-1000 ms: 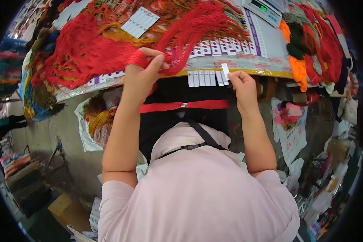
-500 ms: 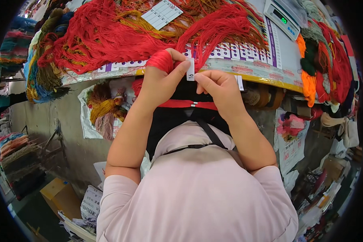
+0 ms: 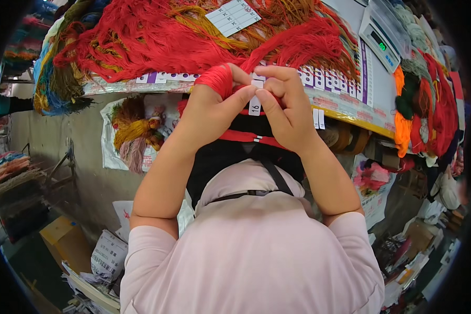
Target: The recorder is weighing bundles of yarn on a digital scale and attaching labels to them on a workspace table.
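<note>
Red yarn is wrapped around the fingers of my left hand. Thumb and fingertips of that hand pinch a small white paper tag, which hangs down at the table's near edge. My right hand meets it from the other side, closed, its thumb and fingers at the tag's upper part. Whether a strand runs between the fingertips is hidden. Beyond both hands, loose red yarn lies heaped on the table, mixed with ochre strands.
A digital scale stands at the far right of the table. A printed white card lies on the yarn. Rows of purple-dotted labels line the near edge. Orange yarn hangs at right, dark skeins at left.
My right hand has moved in against the left, its fingers now at the tag's upper part. The view has shifted slightly, and the tag sits a little lower.
</note>
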A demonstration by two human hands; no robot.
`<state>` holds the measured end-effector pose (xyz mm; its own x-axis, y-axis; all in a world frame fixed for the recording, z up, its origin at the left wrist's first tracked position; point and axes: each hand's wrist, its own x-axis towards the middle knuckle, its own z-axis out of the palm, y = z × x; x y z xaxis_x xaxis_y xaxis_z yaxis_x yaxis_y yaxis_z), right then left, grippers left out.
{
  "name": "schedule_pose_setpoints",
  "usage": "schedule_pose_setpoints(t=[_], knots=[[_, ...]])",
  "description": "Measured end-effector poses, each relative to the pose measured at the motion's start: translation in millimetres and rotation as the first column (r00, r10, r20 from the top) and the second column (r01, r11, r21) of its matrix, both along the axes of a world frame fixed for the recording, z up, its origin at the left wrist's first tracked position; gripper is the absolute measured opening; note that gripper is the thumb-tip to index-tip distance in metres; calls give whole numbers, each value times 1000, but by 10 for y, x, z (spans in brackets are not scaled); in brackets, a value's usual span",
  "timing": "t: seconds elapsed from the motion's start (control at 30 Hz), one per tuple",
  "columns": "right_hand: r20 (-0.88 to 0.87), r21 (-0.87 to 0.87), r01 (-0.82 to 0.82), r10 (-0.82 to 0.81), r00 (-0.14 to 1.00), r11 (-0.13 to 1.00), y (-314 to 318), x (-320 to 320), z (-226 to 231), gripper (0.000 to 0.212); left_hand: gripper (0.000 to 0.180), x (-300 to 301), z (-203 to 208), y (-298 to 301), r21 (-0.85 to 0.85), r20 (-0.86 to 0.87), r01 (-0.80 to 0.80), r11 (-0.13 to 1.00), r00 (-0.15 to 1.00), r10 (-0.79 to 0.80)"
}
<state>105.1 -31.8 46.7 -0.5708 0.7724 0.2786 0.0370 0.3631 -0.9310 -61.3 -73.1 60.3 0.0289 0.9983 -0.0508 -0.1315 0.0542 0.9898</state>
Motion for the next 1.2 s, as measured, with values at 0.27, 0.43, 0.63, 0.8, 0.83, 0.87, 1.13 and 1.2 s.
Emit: schedule_pose_setpoints(t=[0.27, 0.43, 0.63, 0.8, 0.83, 0.87, 1.13, 1.2], knots=[[38, 461, 154, -193, 980, 874, 48, -37, 22, 15, 18, -6, 11, 20, 95, 58, -97, 991, 994, 92], [70, 737, 38, -132, 989, 675, 196, 44, -28, 21, 21, -14, 39, -16, 88, -105, -52, 995, 993, 61], [157, 882, -120, -44, 987, 455, 293, 161, 67, 26, 14, -174, 106, 30, -403, 614, 355, 844, 788, -38], [6, 851, 61, -126, 992, 521, 254, 69, -90, 21, 10, -101, 86, 10, -365, 617, 262, 893, 787, 21], [-41, 689, 128, -138, 990, 714, 203, 39, -70, 15, 10, -84, 77, 3, -356, 617, 265, 896, 787, 13], [-85, 480, 183, -162, 983, 858, 150, 31, -45, 10, 10, -65, 61, 1, -334, 591, 236, 913, 807, 8], [-130, -333, 16, -62, 990, 943, 56, -19, 228, 12, 10, -112, 157, -19, -54, 15, 21, 998, 1000, -20], [-19, 182, 139, -138, 990, 973, 57, -29, 204, 12, 10, -123, 177, 8, 30, -46, -5, 1000, 999, 7]])
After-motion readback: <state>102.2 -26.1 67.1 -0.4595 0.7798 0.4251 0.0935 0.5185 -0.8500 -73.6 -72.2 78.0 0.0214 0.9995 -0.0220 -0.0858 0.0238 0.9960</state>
